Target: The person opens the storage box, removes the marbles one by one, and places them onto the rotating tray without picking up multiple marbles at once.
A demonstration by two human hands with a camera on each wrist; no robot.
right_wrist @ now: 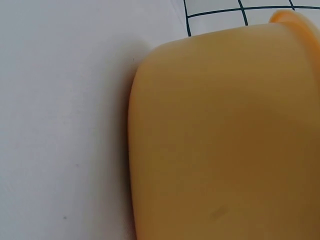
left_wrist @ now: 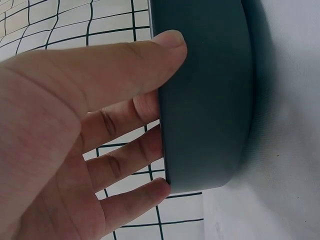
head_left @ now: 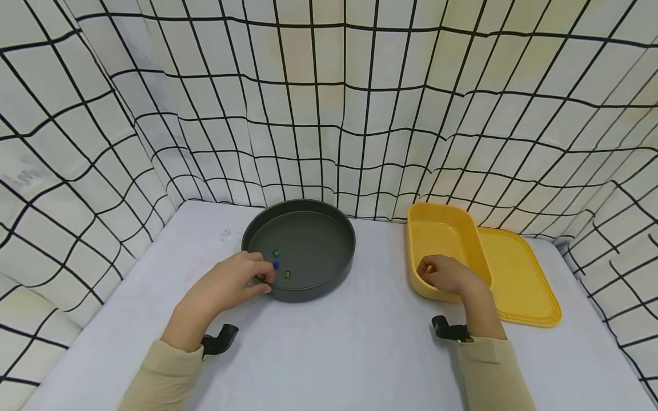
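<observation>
In the head view, my left hand (head_left: pixel 233 282) is at the near left rim of a dark grey-green round pan (head_left: pixel 319 245). The left wrist view shows the thumb (left_wrist: pixel 167 50) against the pan's outer wall (left_wrist: pixel 210 115) and the other fingers behind the rim, so the hand grips the edge. Inside the pan, close to those fingers, lie a green marble (head_left: pixel 276 253), a blue marble (head_left: pixel 276 265) and a yellowish-green marble (head_left: pixel 287 274). My right hand (head_left: pixel 447 274) reaches over the near end of a yellow tub (head_left: pixel 449 225), fingers bent downward inside it. Its fingertips are hidden; whether they hold anything cannot be seen.
A flat yellow lid (head_left: pixel 519 279) lies right of the tub, partly behind it. White cloth covers the table (head_left: pixel 349 348). Black-gridded white fabric walls (head_left: pixel 329 103) close off the back and both sides. Each wrist carries a black camera mount (head_left: pixel 221 339).
</observation>
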